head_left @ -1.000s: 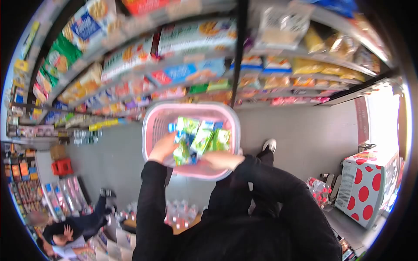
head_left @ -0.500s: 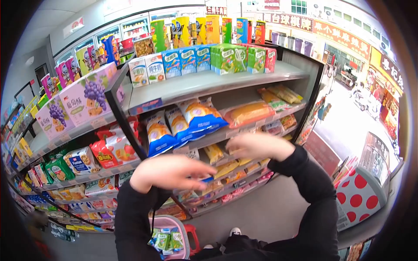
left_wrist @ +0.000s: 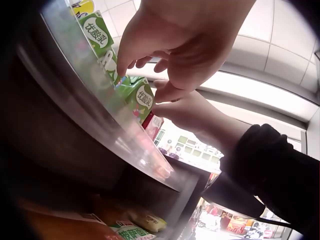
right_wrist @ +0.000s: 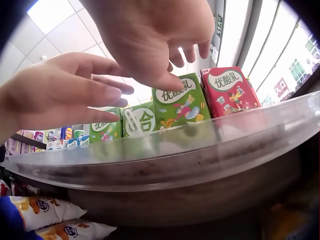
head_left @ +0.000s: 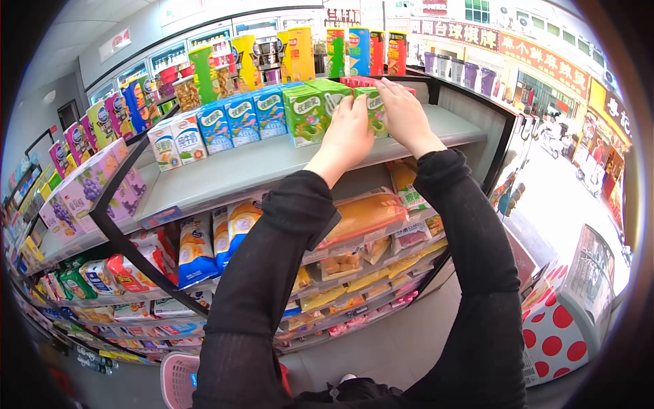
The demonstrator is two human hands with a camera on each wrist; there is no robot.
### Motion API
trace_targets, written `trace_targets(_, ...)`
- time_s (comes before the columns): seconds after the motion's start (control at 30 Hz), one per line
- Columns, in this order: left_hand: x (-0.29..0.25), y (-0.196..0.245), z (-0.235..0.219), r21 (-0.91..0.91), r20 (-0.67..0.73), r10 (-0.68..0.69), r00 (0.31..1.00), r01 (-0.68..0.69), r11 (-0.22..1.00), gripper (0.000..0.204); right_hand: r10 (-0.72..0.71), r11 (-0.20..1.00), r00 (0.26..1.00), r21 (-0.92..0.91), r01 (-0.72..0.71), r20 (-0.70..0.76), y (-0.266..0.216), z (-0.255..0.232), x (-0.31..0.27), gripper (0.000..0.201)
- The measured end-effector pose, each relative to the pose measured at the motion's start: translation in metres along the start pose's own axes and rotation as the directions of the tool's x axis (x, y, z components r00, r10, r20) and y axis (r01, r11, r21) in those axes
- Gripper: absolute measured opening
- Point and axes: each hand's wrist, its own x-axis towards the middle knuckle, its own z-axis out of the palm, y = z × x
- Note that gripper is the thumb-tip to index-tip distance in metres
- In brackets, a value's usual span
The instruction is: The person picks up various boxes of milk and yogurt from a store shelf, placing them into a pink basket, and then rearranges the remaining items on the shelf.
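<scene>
A green drink carton stands on the top shelf, near the right end of a row of green cartons. Reaching in from the left, my left hand is at this carton's left side, its fingers extended in the right wrist view. My right hand comes from the right with long, slightly bent fingers over the same carton; its thumb overlaps the carton's upper front. A red carton stands just to the right of it.
Blue cartons and white cartons continue the row leftward. Tall snack canisters stand behind. Bagged snacks fill the lower shelves. A pink basket sits low at left; a polka-dotted freezer is at right.
The view has risen from the pink basket, where both hands were among green packs, to the shelf. Since half a second ago both hands have reached up and forward to the green cartons.
</scene>
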Motion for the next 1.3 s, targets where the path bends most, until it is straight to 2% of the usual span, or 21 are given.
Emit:
trace_targets(0.1,0.017,0.0,0.024,0.098,-0.072,-0.035,0.997,0.042,0.994,0.064,0.025,0.999,0.997,-0.038,-0.023,0.067,0.008,0.008,-0.002,0.038)
trace_targets(0.13,0.023,-0.001,0.028,0.09,-0.132,0.031,0.991,-0.02,0.996,0.058,-0.016,1.0,1.0,-0.008,0.017,0.021,0.01,0.005,0.0,0.034)
trace_targets(0.3,0.035,-0.004,0.029,0.066,-0.025,-0.067,0.997,0.068,0.995,0.056,-0.088,0.981,0.995,0.172,0.094,-0.046,0.02,-0.01,0.002,0.024)
trace_targets(0.37,0.035,-0.007,0.031,0.014,-0.091,-0.018,0.996,0.019,1.0,0.048,0.078,0.933,0.97,0.325,-0.153,0.232,0.019,-0.023,0.001,0.029)
trace_targets(0.53,0.031,-0.006,0.023,0.016,-0.069,0.01,0.998,-0.009,1.0,0.042,-0.082,0.973,0.995,0.213,0.093,-0.058,0.019,-0.019,-0.006,0.046)
trace_targets(0.57,0.028,-0.008,0.021,0.009,-0.119,0.025,0.993,-0.024,1.0,0.042,-0.062,0.977,0.998,0.206,0.062,-0.005,0.018,-0.023,-0.006,0.046)
trace_targets(0.67,0.011,0.002,-0.016,-0.008,-0.238,0.166,0.957,-0.173,0.985,0.044,-0.044,0.954,0.991,0.289,0.079,-0.125,-0.012,-0.05,-0.002,0.039)
trace_targets(0.7,0.005,0.005,-0.036,-0.025,-0.248,0.225,0.942,-0.238,0.971,0.043,-0.13,0.963,0.973,0.207,0.169,-0.19,-0.018,-0.058,0.001,0.04)
trace_targets(0.73,-0.015,0.029,-0.069,-0.148,-0.244,0.204,0.948,-0.244,0.958,0.037,-0.103,0.947,0.982,0.286,0.146,-0.161,-0.051,-0.089,0.003,0.039)
trace_targets(0.8,-0.054,0.035,-0.109,-0.097,-0.231,0.296,0.927,-0.325,0.941,0.047,-0.004,0.891,0.997,0.452,0.04,-0.08,-0.112,-0.137,-0.008,0.04)
trace_targets(0.83,-0.082,0.041,-0.128,-0.144,-0.193,0.236,0.952,-0.266,0.953,0.05,0.062,0.846,0.998,0.532,-0.042,-0.02,-0.135,-0.138,-0.016,0.041)
trace_targets(0.9,-0.149,0.051,-0.161,-0.141,-0.238,0.32,0.917,-0.358,0.923,0.046,0.059,0.737,0.991,0.665,-0.122,0.117,-0.154,-0.122,-0.044,0.049)
trace_targets(0.93,-0.181,0.045,-0.168,-0.178,-0.142,0.213,0.967,-0.237,0.955,0.044,-0.042,0.779,0.999,0.626,0.032,0.001,-0.183,-0.118,-0.058,0.041)
trace_targets(0.97,-0.216,0.037,-0.175,-0.193,-0.044,0.099,0.994,-0.105,0.975,0.043,0.001,0.713,0.998,0.7,-0.039,0.055,-0.216,-0.117,-0.079,0.046)
trace_targets(1.0,-0.257,0.036,-0.184,-0.192,-0.013,0.015,1.0,-0.017,0.981,0.046,0.022,0.544,0.975,0.815,-0.198,0.222,-0.251,-0.116,-0.1,0.051)
trace_targets(1.03,-0.302,0.039,-0.19,-0.194,0.015,-0.074,0.997,0.075,0.978,0.049,-0.127,0.624,0.978,0.78,-0.05,0.164,-0.274,-0.103,-0.125,0.055)
trace_targets(1.07,-0.347,0.036,-0.193,-0.187,0.101,-0.16,0.982,0.176,0.966,0.057,-0.118,0.605,0.945,0.776,-0.176,0.306,-0.308,-0.099,-0.155,0.057)
trace_targets(1.17,-0.481,0.034,-0.2,-0.259,0.209,-0.471,0.857,0.513,0.819,0.056,-0.224,0.483,0.814,0.787,-0.384,0.535,-0.407,-0.076,-0.236,0.061)
trace_targets(1.23,-0.545,0.039,-0.217,-0.205,0.394,-0.668,0.631,0.769,0.606,0.051,-0.325,0.361,0.717,0.782,-0.508,0.616,-0.467,-0.064,-0.284,0.056)
trace_targets(1.27,-0.575,0.042,-0.229,-0.156,0.419,-0.718,0.556,0.823,0.546,0.051,-0.358,0.321,0.662,0.752,-0.575,0.659,-0.497,-0.063,-0.304,0.054)
trace_targets(1.3,-0.613,0.04,-0.233,-0.137,0.426,-0.732,0.531,0.838,0.528,0.053,-0.396,0.293,0.616,0.73,-0.617,0.68,-0.525,-0.064,-0.316,0.052)
